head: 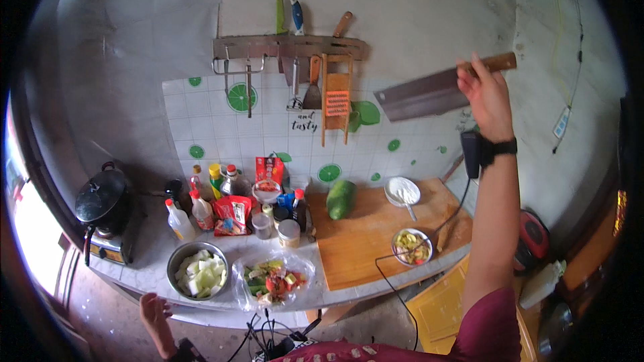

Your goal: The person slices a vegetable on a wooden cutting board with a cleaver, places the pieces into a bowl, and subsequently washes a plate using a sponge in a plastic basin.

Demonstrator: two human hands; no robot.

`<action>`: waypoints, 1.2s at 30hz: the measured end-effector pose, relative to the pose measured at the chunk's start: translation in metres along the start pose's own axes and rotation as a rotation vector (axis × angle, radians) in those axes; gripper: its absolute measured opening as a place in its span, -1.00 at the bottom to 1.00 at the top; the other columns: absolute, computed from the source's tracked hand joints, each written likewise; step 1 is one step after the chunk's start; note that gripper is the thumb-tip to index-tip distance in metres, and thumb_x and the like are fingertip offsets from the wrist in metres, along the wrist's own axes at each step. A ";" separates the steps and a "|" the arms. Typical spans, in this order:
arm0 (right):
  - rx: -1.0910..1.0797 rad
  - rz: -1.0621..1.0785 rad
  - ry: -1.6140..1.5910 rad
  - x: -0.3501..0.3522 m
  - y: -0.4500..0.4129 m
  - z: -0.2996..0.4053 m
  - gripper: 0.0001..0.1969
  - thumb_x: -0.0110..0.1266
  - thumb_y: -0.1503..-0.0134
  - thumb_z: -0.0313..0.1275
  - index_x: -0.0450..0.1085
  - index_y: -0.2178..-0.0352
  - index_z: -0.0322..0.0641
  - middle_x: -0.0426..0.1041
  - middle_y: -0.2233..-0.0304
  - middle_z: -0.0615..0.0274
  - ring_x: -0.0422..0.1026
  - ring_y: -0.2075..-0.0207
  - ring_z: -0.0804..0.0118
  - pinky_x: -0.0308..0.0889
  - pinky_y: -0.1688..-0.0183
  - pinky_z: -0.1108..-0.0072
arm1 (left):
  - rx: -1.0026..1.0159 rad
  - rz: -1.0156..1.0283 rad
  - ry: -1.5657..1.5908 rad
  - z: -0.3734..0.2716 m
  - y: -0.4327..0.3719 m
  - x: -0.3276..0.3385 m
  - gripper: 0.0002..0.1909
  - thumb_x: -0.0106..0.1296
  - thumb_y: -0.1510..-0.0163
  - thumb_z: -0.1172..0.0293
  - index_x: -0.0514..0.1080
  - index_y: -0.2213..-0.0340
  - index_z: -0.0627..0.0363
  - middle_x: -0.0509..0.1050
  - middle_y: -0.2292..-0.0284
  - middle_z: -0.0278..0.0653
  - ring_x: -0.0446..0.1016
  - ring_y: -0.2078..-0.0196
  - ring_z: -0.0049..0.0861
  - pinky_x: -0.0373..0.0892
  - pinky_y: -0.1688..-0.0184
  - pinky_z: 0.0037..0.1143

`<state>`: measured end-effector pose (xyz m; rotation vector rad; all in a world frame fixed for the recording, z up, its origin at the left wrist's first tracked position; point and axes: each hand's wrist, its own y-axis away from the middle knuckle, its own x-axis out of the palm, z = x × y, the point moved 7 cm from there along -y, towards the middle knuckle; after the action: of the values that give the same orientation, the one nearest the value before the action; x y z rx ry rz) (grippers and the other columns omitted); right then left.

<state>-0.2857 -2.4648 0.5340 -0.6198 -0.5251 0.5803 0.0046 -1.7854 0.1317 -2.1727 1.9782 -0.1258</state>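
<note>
My right hand (484,91) is raised at the right, gripping the wooden handle of a broad cleaver (427,94) whose blade points left. My left hand (155,314) is at the lower left, fingers loosely curled and holding nothing, just below a steel bowl (171,277) of pale green vegetable chunks (202,274). Beside that bowl lies a clear plastic bag (240,295) with mixed vegetable pieces. On the wooden cutting board (352,246) are a whole green melon or gourd (341,199), a bowl of white powder (402,191) with a spoon, and a bowl of sliced vegetables (412,247).
A knife rack (289,46) on the wall holds knives, a scraper and a wooden grater (337,95). Several bottles and jars, including a lidded jar (289,234), crowd the counter's back. A black lidded pot (103,196) sits on a stove at left. A black cable (455,211) crosses the board.
</note>
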 end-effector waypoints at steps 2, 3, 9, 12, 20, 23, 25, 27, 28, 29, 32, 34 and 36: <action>-0.104 0.028 -0.090 0.022 -0.057 -0.011 -0.80 0.07 -0.20 -0.36 0.31 0.30 -0.31 0.46 0.36 0.16 0.50 0.35 0.34 0.44 0.33 0.58 | -0.017 -0.131 0.017 0.015 0.014 -0.021 -0.86 -0.04 -0.18 0.39 0.36 0.23 0.14 0.42 0.49 -0.35 0.38 0.52 -0.70 0.27 0.58 -0.70; -0.123 0.024 -0.151 0.032 -0.082 -0.020 -0.80 0.07 -0.20 -0.39 0.28 0.32 -0.35 0.44 0.36 0.12 0.51 0.34 0.26 0.46 0.34 0.54 | -0.031 -0.198 -0.041 0.040 0.025 -0.052 -0.86 -0.04 -0.20 0.37 0.36 0.24 0.13 0.41 0.50 -0.36 0.39 0.51 -0.71 0.28 0.57 -0.70; -0.359 0.049 -0.286 0.074 -0.198 -0.033 -0.81 0.00 -0.21 -0.45 0.24 0.34 -0.43 0.41 0.38 0.07 0.55 0.37 0.11 0.50 0.41 0.48 | -0.104 -0.498 -0.111 -0.061 0.171 -0.047 -0.72 -0.01 -0.18 0.34 0.39 0.14 0.25 0.48 0.35 -0.19 0.47 0.31 -0.46 0.42 0.30 -0.48; -0.342 0.037 -0.331 0.087 -0.231 -0.059 -0.81 -0.02 -0.21 -0.47 0.23 0.35 -0.45 0.41 0.39 0.07 0.57 0.40 0.09 0.50 0.44 0.50 | -0.139 -0.625 -0.148 -0.075 0.230 -0.044 -0.72 -0.01 -0.17 0.33 0.40 0.15 0.27 0.49 0.36 -0.20 0.46 0.32 -0.47 0.40 0.31 -0.48; -0.272 0.101 -0.334 0.105 -0.299 -0.110 -0.83 -0.03 -0.20 -0.47 0.20 0.37 -0.40 0.40 0.42 0.07 0.57 0.45 0.14 0.51 0.48 0.52 | -0.201 -0.710 -0.186 -0.086 0.295 0.047 -0.72 -0.01 -0.17 0.34 0.40 0.15 0.27 0.48 0.34 -0.20 0.46 0.34 -0.50 0.40 0.33 -0.50; -0.262 0.119 -0.360 0.108 -0.305 -0.119 -0.81 -0.01 -0.19 -0.45 0.19 0.36 -0.40 0.40 0.41 0.07 0.57 0.45 0.14 0.51 0.49 0.53 | -0.186 -0.706 -0.213 -0.092 0.304 0.062 -0.74 -0.02 -0.18 0.37 0.39 0.15 0.27 0.48 0.34 -0.19 0.46 0.35 -0.51 0.41 0.36 -0.54; -0.269 0.151 -0.370 0.105 -0.312 -0.119 -0.80 0.01 -0.19 -0.45 0.19 0.36 -0.40 0.40 0.40 0.07 0.57 0.45 0.14 0.51 0.49 0.54 | -0.176 -0.721 -0.210 -0.092 0.309 0.071 -0.74 -0.03 -0.18 0.38 0.39 0.14 0.27 0.48 0.34 -0.19 0.46 0.35 -0.52 0.42 0.37 -0.55; -0.243 0.171 -0.309 0.100 -0.322 -0.122 -0.79 0.02 -0.18 -0.44 0.19 0.36 -0.39 0.41 0.39 0.06 0.58 0.44 0.14 0.51 0.50 0.56 | -0.170 -0.732 -0.212 -0.096 0.315 0.079 -0.75 -0.03 -0.18 0.39 0.38 0.14 0.27 0.48 0.34 -0.19 0.46 0.35 -0.52 0.42 0.38 -0.56; -0.242 0.172 -0.301 0.097 -0.327 -0.124 -0.79 0.01 -0.19 -0.42 0.19 0.36 -0.38 0.41 0.39 0.06 0.58 0.43 0.15 0.51 0.51 0.57 | -0.177 -0.730 -0.222 -0.100 0.318 0.083 -0.74 -0.03 -0.18 0.39 0.38 0.13 0.27 0.47 0.34 -0.19 0.46 0.35 -0.52 0.42 0.37 -0.56; -0.240 0.179 -0.308 0.096 -0.332 -0.124 -0.79 0.01 -0.19 -0.42 0.19 0.36 -0.38 0.41 0.39 0.06 0.58 0.43 0.15 0.51 0.51 0.57 | -0.185 -0.728 -0.232 -0.102 0.321 0.087 -0.73 -0.04 -0.18 0.39 0.37 0.12 0.27 0.47 0.34 -0.19 0.46 0.35 -0.52 0.42 0.37 -0.55; -0.236 0.217 -0.229 0.101 -0.344 -0.125 -0.78 -0.01 -0.21 -0.40 0.20 0.35 -0.38 0.41 0.39 0.07 0.58 0.42 0.18 0.51 0.51 0.57 | -0.188 -0.749 -0.244 -0.104 0.329 0.097 -0.72 -0.03 -0.18 0.37 0.37 0.11 0.27 0.47 0.34 -0.19 0.46 0.34 -0.51 0.43 0.35 -0.53; -0.239 0.251 -0.170 0.110 -0.348 -0.127 -0.78 -0.02 -0.22 -0.39 0.20 0.36 -0.38 0.41 0.41 0.09 0.58 0.43 0.21 0.51 0.51 0.58 | -0.196 -0.756 -0.239 -0.108 0.329 0.104 -0.71 -0.03 -0.18 0.36 0.37 0.11 0.27 0.47 0.34 -0.20 0.45 0.34 -0.51 0.42 0.34 -0.53; -0.204 0.299 -0.150 0.118 -0.349 -0.133 -0.77 -0.02 -0.22 -0.38 0.20 0.34 -0.39 0.42 0.41 0.08 0.58 0.44 0.23 0.51 0.52 0.58 | -0.211 -0.767 -0.233 -0.111 0.329 0.109 -0.71 -0.03 -0.18 0.35 0.37 0.11 0.27 0.47 0.34 -0.21 0.45 0.33 -0.51 0.41 0.33 -0.53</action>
<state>-0.0016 -2.6738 0.7050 -0.8614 -0.6431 0.8674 -0.3268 -1.9311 0.1650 -2.8098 0.9950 0.2267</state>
